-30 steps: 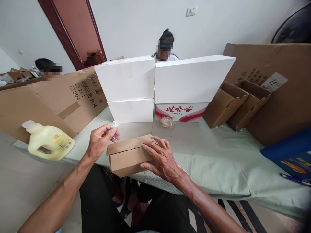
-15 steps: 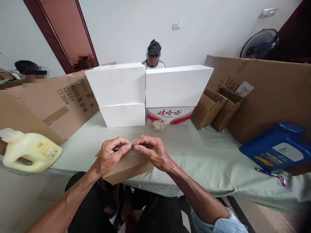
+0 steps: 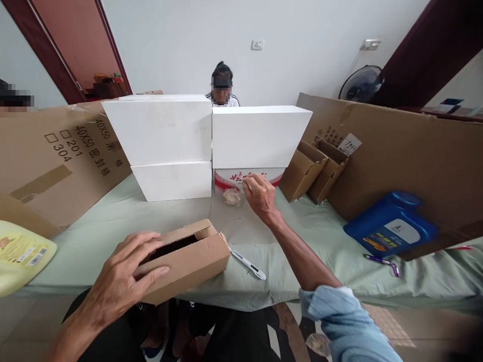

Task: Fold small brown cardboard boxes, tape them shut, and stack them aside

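A small brown cardboard box (image 3: 188, 259) lies at the near edge of the table, its top flap ajar. My left hand (image 3: 121, 276) rests on its left end, fingers spread over the opening. My right hand (image 3: 258, 193) is stretched far across the table, fingers pinched together beside a crumpled wad of clear tape (image 3: 231, 196) in front of the red-and-white carton (image 3: 226, 178). Whether the pinch holds anything is unclear. A grey utility knife (image 3: 248, 263) lies on the cloth just right of the box.
White boxes (image 3: 166, 133) stack at the back; cardboard sheets (image 3: 407, 156) wall the left and right. Two open brown boxes (image 3: 315, 171) lean at back right. A blue jug (image 3: 390, 223), a purple pen (image 3: 381, 260) and a yellow jug (image 3: 18, 254) lie on the table. People sit behind.
Both hands were pinched together over the box. Now my right hand has reached forward to the tape wad, my left hand has flattened on the box, and the knife lies uncovered.
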The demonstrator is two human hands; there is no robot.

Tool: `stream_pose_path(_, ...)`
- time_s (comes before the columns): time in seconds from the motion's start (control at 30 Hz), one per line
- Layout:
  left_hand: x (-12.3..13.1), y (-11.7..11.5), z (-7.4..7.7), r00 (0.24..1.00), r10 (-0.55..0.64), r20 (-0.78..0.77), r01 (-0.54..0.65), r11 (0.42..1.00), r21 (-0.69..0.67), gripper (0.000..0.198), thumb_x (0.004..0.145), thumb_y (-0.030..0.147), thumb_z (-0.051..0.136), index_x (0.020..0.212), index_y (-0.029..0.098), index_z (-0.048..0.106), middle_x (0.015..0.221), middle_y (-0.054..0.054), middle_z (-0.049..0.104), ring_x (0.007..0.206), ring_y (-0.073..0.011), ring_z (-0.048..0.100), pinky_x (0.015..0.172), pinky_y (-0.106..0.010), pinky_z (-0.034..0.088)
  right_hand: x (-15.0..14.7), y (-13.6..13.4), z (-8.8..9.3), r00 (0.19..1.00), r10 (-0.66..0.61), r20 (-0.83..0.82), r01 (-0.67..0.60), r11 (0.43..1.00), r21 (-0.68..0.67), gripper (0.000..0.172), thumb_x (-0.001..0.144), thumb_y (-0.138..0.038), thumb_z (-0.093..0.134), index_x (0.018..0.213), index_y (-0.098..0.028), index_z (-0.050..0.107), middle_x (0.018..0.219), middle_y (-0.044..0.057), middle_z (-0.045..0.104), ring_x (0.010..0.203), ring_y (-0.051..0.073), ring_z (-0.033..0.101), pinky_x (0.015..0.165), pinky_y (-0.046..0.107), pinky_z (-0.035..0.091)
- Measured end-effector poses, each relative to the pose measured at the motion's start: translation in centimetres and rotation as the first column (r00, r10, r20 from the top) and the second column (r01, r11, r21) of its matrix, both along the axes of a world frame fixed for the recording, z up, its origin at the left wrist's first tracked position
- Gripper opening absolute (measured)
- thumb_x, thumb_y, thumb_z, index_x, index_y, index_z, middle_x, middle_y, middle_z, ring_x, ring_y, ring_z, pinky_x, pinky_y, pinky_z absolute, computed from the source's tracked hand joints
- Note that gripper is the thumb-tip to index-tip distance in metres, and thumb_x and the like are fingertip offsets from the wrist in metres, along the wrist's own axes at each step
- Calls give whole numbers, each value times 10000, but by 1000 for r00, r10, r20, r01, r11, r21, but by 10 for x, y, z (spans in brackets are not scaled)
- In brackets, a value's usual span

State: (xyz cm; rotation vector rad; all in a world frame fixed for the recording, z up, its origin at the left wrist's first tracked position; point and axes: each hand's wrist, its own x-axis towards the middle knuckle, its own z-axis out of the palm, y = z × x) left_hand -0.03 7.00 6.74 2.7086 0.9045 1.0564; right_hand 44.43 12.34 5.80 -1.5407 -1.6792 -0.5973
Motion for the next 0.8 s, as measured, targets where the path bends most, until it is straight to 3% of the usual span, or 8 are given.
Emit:
stream_pose_path(0.13, -13, -15, -16, 999, 31, 6, -32, 998, 45, 319, 1073, 386, 688, 1380, 299, 684, 1427, -75, 720, 1304, -268, 709, 1113, -394, 575, 14, 46, -57, 997, -6, 75, 21, 980, -200, 243, 1034, -80, 584, 884, -173, 752, 988, 125, 755, 922, 229, 607, 829, 315, 446)
stream_pose_path(0.23, -23, -21, -17, 997, 61, 49, -62, 998, 8, 276, 1071, 341, 677, 1345, 305, 674, 1452, -68, 699, 1302, -256, 708, 1105, -381, 582, 9, 59, -97, 996, 22, 88, 9, 940, -341, 234, 1019, -53, 585, 963, -154, 789, 1087, 154, 778, 1001, 247, 639, 868, 322, 471)
stream_pose_path(0.33, -33, -19, -19, 995, 68, 74, -66, 998, -24, 227, 1069, 318, 659, 1295, 306, 678, 1471, -61, 694, 1291, -251, 720, 1097, -379, 596, 7, 59, -124, 997, 45, 57, -15, 895, -445, 273, 1047, -75, 561, 1145, -141, 807, 1239, 181, 776, 1147, 275, 661, 972, 358, 510)
stream_pose_path(0.4, -38, -16, -22, 996, 59, 61, -56, 997, -47, 208, 1070, 332, 654, 1274, 312, 691, 1493, -53, 686, 1302, -251, 725, 1091, -373, 612, 9, 58, -133, 998, 60, 23, -41, 869, -493, 286, 1047, -103, 592, 1258, -139, 783, 1333, 184, 753, 1240, 290, 654, 1052, 399, 522)
stream_pose_path(0.5, -42, -8, -28, 998, 62, 17, -60, 994, -95, 242, 1074, 406, 659, 1303, 336, 701, 1555, -45, 654, 1349, -260, 715, 1012, -342, 662, 16, 58, -133, 994, 92, -50, -105, 838, -535, 295, 1048, -222, 705, 1334, -161, 737, 1410, 147, 720, 1306, 297, 653, 1127, 478, 533)
stream_pose_path(0.6, -44, -1, -33, 998, 59, -18, -60, 991, -120, 348, 1068, 503, 659, 1384, 360, 685, 1619, -53, 613, 1413, -302, 690, 1004, -380, 688, 22, 56, -120, 980, 125, -156, -190, 827, -530, 329, 1065, -352, 745, 1344, -181, 716, 1407, 108, 709, 1279, 286, 683, 1115, 518, 569)
stream_pose_path(0.8, -47, 5, -44, 996, 76, -48, -84, 976, -201, 547, 1024, 588, 689, 1520, 372, 608, 1720, -78, 511, 1498, -361, 624, 1097, -472, 661, 24, 20, -85, 900, 137, -413, -295, 890, -347, 378, 1117, -348, 528, 1414, -184, 694, 1421, 180, 651, 1207, 285, 691, 1035, 475, 610)
